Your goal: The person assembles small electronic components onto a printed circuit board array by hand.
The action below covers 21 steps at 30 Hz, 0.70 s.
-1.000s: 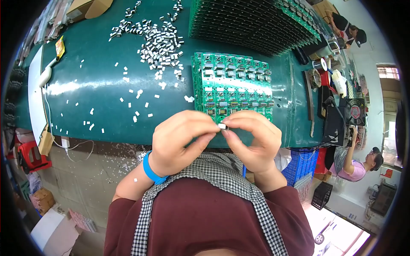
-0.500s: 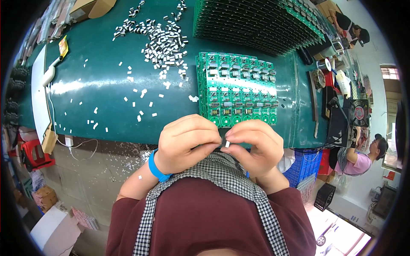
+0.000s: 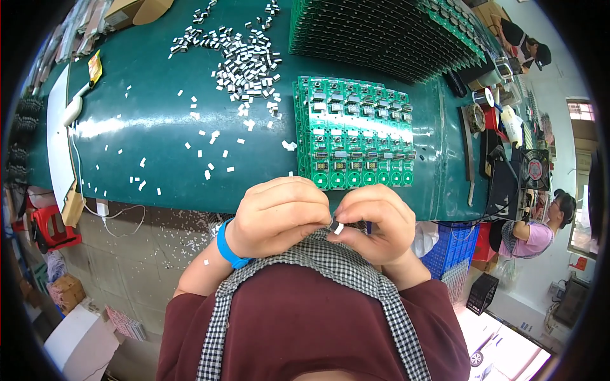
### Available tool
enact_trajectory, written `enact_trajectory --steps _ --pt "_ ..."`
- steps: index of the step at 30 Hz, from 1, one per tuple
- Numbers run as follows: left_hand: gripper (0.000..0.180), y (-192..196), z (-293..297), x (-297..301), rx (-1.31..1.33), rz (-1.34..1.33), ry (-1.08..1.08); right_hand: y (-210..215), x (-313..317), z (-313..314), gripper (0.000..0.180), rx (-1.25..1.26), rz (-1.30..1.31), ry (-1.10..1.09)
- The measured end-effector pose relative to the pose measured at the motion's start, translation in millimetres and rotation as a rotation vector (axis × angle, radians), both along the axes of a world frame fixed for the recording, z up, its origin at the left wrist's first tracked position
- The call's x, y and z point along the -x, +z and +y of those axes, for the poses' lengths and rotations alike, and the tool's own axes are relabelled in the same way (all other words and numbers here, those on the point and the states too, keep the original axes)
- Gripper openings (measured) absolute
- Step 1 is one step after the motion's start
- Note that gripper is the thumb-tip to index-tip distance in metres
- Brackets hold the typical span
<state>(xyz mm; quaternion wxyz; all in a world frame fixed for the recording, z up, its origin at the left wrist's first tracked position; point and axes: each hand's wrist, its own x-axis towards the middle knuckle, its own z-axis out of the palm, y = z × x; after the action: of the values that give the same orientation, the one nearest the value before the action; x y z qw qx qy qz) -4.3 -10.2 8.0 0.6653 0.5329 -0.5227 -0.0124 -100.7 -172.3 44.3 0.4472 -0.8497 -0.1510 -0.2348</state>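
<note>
Both hands at frame centre, knuckles up, left hand (image 3: 277, 216) and right hand (image 3: 375, 222) fingertips pinched together on a small white part (image 3: 338, 228), just below the green board panel (image 3: 352, 136), loose parts (image 3: 244, 60) upper left.

A green circuit board panel (image 3: 352, 134) lies near the front edge of the dark green desk (image 3: 159, 127). Small silver parts (image 3: 244, 60) are heaped toward the far edge, white scraps (image 3: 203, 149) scattered leftward. Stacked green boards (image 3: 387, 32) fill the far right corner.
</note>
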Motion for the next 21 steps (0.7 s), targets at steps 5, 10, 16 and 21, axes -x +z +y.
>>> enact_trajectory --steps 5,10,16,21 --pt "0.026 -1.4 0.3 -1.0 -0.003 -0.069 0.021 2.9 3.1 -1.7 0.026 0.028 0.013 0.009" --pt "0.023 -1.2 0.5 -3.7 0.007 -0.111 0.005 -0.9 1.7 -1.6 0.026 0.008 -0.035 0.034" --pt "0.023 -2.7 1.3 -5.6 0.009 -0.112 -0.04 2.5 -1.3 -3.7 0.026 0.012 0.011 0.094" --pt "0.026 1.4 -0.2 2.8 -0.103 -0.058 0.087 5.4 -0.3 -3.1 0.025 0.108 0.015 0.044"
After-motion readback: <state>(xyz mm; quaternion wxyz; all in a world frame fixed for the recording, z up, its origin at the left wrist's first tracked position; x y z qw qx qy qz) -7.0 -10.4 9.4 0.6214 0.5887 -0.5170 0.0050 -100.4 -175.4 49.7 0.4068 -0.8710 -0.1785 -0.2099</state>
